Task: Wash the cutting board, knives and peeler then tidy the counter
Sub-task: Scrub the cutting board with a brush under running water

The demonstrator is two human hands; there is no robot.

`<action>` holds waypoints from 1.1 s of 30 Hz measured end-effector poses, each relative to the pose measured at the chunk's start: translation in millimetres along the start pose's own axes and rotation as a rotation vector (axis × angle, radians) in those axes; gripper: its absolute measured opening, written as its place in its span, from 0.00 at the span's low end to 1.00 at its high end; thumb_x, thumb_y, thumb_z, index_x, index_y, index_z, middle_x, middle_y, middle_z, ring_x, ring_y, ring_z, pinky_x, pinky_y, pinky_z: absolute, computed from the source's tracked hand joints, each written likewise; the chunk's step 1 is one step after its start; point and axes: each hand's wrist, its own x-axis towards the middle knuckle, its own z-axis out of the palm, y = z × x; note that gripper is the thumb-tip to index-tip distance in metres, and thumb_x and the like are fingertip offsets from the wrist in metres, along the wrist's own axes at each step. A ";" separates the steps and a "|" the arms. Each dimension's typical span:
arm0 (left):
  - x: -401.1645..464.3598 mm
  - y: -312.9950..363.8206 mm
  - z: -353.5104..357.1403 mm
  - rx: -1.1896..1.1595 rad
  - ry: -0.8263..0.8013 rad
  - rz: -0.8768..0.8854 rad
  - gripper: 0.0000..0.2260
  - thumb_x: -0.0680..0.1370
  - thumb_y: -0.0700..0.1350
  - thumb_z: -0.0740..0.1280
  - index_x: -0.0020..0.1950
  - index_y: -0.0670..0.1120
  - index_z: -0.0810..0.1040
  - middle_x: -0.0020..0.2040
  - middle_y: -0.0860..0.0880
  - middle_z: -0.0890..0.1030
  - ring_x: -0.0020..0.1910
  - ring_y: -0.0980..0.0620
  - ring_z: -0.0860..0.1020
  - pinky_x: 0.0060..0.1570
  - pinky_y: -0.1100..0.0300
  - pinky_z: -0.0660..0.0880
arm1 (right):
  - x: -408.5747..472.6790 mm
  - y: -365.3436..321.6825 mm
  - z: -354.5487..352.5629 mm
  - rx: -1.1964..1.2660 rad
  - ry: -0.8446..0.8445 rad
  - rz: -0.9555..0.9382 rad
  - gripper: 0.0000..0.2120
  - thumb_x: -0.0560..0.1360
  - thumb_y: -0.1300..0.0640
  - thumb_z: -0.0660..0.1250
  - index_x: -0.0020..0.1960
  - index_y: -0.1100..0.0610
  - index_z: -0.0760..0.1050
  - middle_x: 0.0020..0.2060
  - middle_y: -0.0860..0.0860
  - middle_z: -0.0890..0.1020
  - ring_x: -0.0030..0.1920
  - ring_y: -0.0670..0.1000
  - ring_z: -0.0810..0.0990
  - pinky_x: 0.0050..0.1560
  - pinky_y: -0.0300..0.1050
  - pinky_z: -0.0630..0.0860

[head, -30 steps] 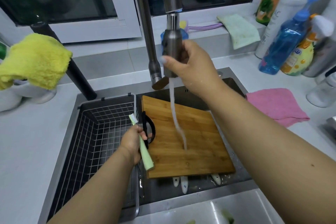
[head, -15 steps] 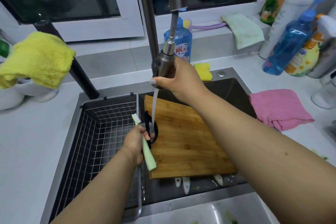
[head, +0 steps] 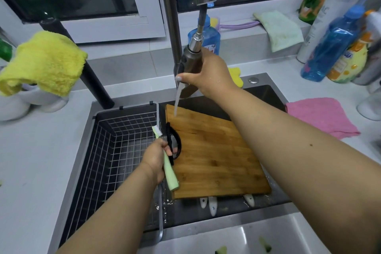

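Note:
A bamboo cutting board [head: 214, 159] with a black handle [head: 175, 144] on its left edge lies tilted in the sink [head: 266, 93]. My left hand [head: 156, 159] grips that handle together with a pale green toothbrush [head: 167, 163], bristles pointing away from me. My right hand [head: 208, 72] grips the pull-out faucet head [head: 191, 60], drawn down on its hose. A thin stream of water [head: 177, 99] falls onto the board's far left corner. Three white knife handles [head: 212, 205] stick out from under the board's near edge. The peeler is not visible.
A wire basket [head: 115, 150] fills the sink's left half. On the counter lie a pink cloth [head: 323, 115] at right and a yellow cloth [head: 43, 62] over a white holder at left. Bottles [head: 334, 47] crowd the right corner. A yellow sponge [head: 236, 74] sits behind the sink.
My right hand has pulled the faucet head down off the spout and to the left. The stream moved from the board's middle to its far left corner. My left hand stayed put.

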 end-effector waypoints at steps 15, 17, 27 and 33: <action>3.1 -2.5 -1.4 -0.043 -0.006 -0.013 0.25 0.81 0.50 0.57 0.24 0.45 0.64 0.37 0.41 0.79 0.36 0.44 0.77 0.50 0.48 0.75 | -3.1 28.5 -65.7 -0.341 -0.065 -0.055 0.25 0.66 0.48 0.76 0.60 0.53 0.73 0.54 0.50 0.81 0.53 0.50 0.78 0.48 0.40 0.70; 3.1 -2.9 -1.0 -0.032 -0.003 -0.005 0.24 0.81 0.50 0.57 0.25 0.45 0.63 0.37 0.41 0.78 0.35 0.43 0.77 0.50 0.48 0.75 | -6.1 29.1 -63.1 -0.307 -0.072 -0.051 0.25 0.67 0.48 0.76 0.60 0.53 0.73 0.55 0.50 0.80 0.53 0.49 0.78 0.48 0.39 0.70; 4.5 -3.5 -3.2 0.003 -0.004 0.009 0.27 0.81 0.51 0.57 0.22 0.45 0.65 0.40 0.39 0.80 0.40 0.42 0.78 0.52 0.46 0.76 | -35.3 16.6 -31.5 0.094 -0.108 0.031 0.23 0.69 0.49 0.74 0.60 0.51 0.72 0.51 0.44 0.78 0.51 0.43 0.76 0.47 0.34 0.73; 4.8 -5.4 -5.2 -0.002 -0.012 0.007 0.27 0.81 0.51 0.57 0.21 0.45 0.65 0.39 0.40 0.80 0.39 0.42 0.78 0.53 0.45 0.75 | -52.2 6.8 -29.1 0.290 -0.162 0.047 0.17 0.69 0.52 0.74 0.55 0.51 0.74 0.46 0.44 0.81 0.46 0.41 0.79 0.45 0.32 0.76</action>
